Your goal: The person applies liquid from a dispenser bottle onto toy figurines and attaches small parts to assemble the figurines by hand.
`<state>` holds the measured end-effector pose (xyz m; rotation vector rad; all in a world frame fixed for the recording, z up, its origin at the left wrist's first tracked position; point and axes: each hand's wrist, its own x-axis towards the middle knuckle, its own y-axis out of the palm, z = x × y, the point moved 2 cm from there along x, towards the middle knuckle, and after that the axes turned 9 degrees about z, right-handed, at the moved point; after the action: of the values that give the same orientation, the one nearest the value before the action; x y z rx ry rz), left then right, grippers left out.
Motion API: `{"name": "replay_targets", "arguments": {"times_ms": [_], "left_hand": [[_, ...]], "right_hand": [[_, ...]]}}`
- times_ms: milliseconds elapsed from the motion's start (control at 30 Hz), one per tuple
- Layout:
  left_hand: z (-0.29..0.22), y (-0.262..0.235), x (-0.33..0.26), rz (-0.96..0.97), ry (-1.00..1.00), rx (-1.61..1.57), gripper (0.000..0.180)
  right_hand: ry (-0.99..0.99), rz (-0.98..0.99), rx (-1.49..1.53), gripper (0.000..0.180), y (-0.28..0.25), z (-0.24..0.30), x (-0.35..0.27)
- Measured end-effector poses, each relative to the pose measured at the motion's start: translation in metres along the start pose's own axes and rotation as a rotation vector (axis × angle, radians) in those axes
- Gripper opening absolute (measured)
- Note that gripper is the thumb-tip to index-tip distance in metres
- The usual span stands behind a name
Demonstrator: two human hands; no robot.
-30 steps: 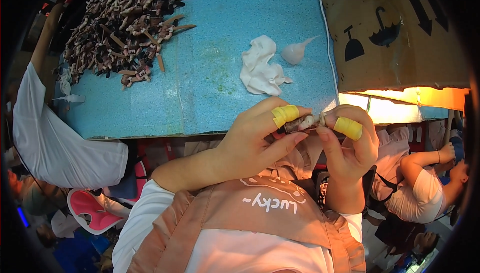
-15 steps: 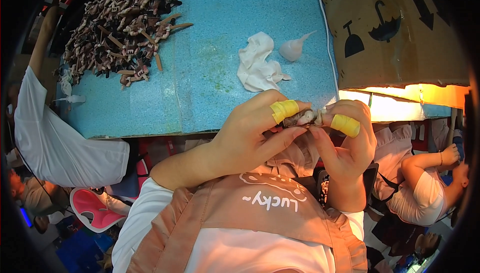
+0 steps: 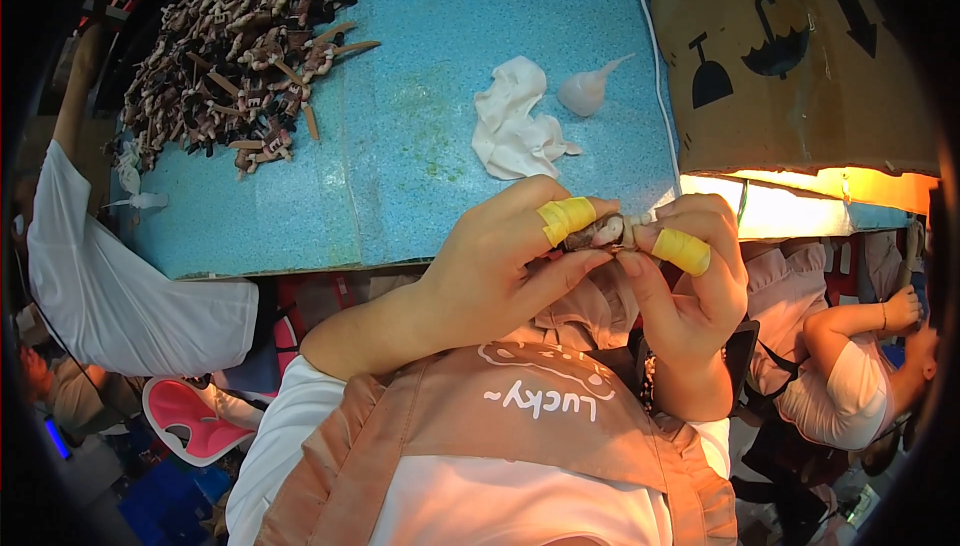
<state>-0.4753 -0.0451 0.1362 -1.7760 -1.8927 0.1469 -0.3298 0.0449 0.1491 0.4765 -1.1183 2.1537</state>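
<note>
Between both hands, just off the table's near edge, is a small toy figure (image 3: 607,233) in brown and cream. My left hand (image 3: 510,251) pinches its left side between thumb and a forefinger wrapped in yellow tape. From the other side my right hand (image 3: 692,271) grips its right end, thumb below and a yellow-taped finger above. The fingertips cover much of the figure. A crumpled white cloth (image 3: 515,121) lies on the table beyond my hands, with a translucent squeeze bulb with a thin spout (image 3: 585,93) beside it.
A large heap of similar figures (image 3: 240,66) covers the far left of the blue table (image 3: 410,146). At right stands a cardboard box (image 3: 790,76), a white cable (image 3: 655,56) running alongside. A co-worker's white sleeve (image 3: 120,276) is at left; another person (image 3: 850,376) sits at right.
My right hand has shifted very slightly left and up, still pinching the figure. The left hand and the table things look nearly the same.
</note>
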Motion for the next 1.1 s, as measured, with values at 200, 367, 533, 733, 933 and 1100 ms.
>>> {"name": "replay_targets", "arguments": {"times_ms": [200,367,533,733,933,1100], "left_hand": [[0.001,0.002,-0.002,-0.02,0.013,-0.017,0.035],[0.0,-0.001,-0.002,0.043,-0.013,-0.154,0.034],[0.001,-0.005,-0.003,0.15,-0.045,-0.53,0.037],[0.004,-0.004,0.0,0.075,0.043,-0.36,0.036],[0.002,-0.005,0.0,0.021,0.143,-0.083,0.034],[0.005,0.0,0.002,-0.025,0.158,-0.041,0.036]], "right_hand": [[-0.033,0.027,-0.177,0.026,0.001,0.011,0.002],[-0.1,-0.026,-0.337,0.027,0.002,0.013,-0.003],[-0.151,-0.105,-0.344,0.027,0.012,0.013,-0.013],[0.111,0.043,0.271,0.031,0.011,0.003,-0.012],[0.111,0.149,0.303,0.025,0.011,-0.003,-0.008],[0.293,0.135,0.412,0.022,0.013,0.0,-0.008]]}}
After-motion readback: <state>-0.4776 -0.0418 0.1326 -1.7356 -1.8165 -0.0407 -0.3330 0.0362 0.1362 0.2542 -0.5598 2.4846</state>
